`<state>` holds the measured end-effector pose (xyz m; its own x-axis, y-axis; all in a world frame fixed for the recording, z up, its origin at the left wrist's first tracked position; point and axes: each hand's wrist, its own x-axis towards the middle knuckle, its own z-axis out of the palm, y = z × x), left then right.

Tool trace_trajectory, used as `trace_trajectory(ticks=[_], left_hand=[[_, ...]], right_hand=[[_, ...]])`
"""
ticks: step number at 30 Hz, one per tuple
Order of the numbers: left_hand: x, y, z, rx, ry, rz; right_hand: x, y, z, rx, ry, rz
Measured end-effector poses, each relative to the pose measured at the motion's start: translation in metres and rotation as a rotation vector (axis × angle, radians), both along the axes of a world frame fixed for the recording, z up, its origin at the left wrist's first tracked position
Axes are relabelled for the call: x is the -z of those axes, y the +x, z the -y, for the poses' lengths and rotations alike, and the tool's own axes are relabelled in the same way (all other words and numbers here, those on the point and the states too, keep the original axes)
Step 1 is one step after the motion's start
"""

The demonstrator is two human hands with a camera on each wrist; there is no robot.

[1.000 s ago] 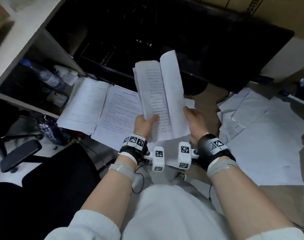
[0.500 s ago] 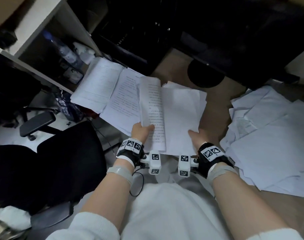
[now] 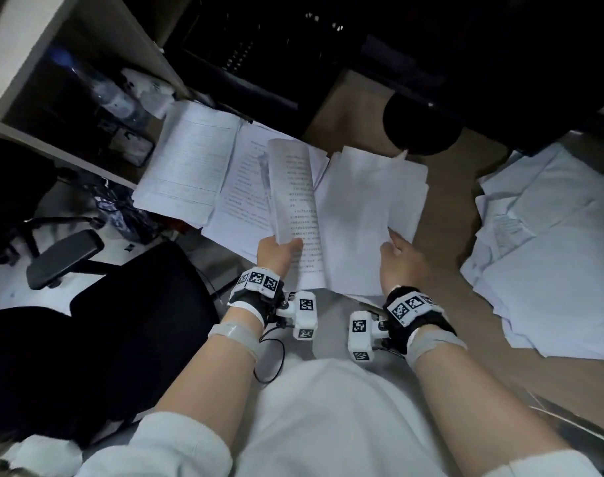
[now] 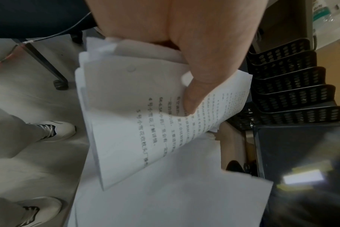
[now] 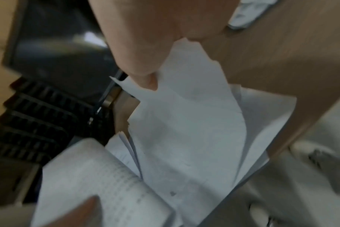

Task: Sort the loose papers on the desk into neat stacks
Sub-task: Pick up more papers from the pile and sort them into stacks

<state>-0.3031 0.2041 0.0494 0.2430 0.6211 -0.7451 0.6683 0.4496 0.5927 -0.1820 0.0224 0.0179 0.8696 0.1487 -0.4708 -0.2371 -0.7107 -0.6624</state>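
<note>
Papers (image 3: 359, 218) were held over the desk's (image 3: 445, 215) near edge, pretty much dead centre: a printed sheaf was pinched and curled back by the left hand (image 3: 276, 251), while the blank sheets were gripped by the right hand (image 3: 402, 259). Two neat stacks (image 3: 190, 163) were parked at the left edge, and a messy heap (image 3: 548, 256) was spread at the right.

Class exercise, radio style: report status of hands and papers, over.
Left hand grips printed sheets. Right hand holds blank sheets. Loose pile right, unsorted. Nothing blocking.
</note>
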Motion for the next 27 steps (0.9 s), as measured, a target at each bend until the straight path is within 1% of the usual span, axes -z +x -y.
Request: trace_trajectory(ticks=[1,3,4,6,8,10,11,12,14,15,17,18,20,25,27], left_hand=[[0.001,0.001,-0.003,0.020,-0.002,-0.002],[0.003,0.003,-0.009,0.055,0.008,0.000],[0.004,0.005,-0.012,0.072,0.019,0.006],[0.004,0.008,-0.017,0.105,0.029,0.015],[0.003,0.011,-0.019,0.121,0.032,0.015],[0.004,0.013,-0.019,0.111,0.032,0.005],[0.003,0.015,-0.018,0.098,0.024,0.002],[0.003,0.016,-0.017,0.080,0.013,-0.002],[0.004,0.017,-0.014,0.065,0.000,-0.007],[0.004,0.017,-0.011,0.063,-0.002,-0.006],[0.002,0.018,-0.007,0.051,-0.005,0.003],[0.001,0.019,-0.004,0.043,-0.004,0.008],[-0.003,0.020,0.000,0.028,0.006,0.014],[-0.006,0.020,0.014,-0.006,0.058,0.019],[-0.007,0.018,0.020,-0.024,0.070,0.015]], right_hand=[[0.000,-0.002,-0.004,-0.064,0.029,0.086],[0.004,-0.005,-0.008,-0.251,-0.011,0.256],[0.010,-0.006,-0.009,-0.302,-0.029,0.278],[0.018,-0.009,-0.011,-0.315,-0.034,0.237],[0.024,-0.011,-0.013,-0.265,-0.023,0.208],[0.024,-0.011,-0.013,-0.143,0.035,0.175],[0.022,-0.009,-0.012,-0.111,0.038,0.155],[0.020,-0.007,-0.011,-0.120,0.020,0.148],[0.015,-0.005,-0.009,-0.195,-0.015,0.167],[0.012,-0.002,-0.008,-0.174,-0.009,0.158],[0.006,0.007,-0.006,-0.001,0.013,0.072],[0.005,0.012,-0.003,0.084,-0.008,0.021],[0.006,0.022,0.007,0.176,-0.079,-0.051],[0.014,0.032,0.019,0.163,-0.183,-0.146],[0.015,0.032,0.021,0.087,-0.184,-0.203]])
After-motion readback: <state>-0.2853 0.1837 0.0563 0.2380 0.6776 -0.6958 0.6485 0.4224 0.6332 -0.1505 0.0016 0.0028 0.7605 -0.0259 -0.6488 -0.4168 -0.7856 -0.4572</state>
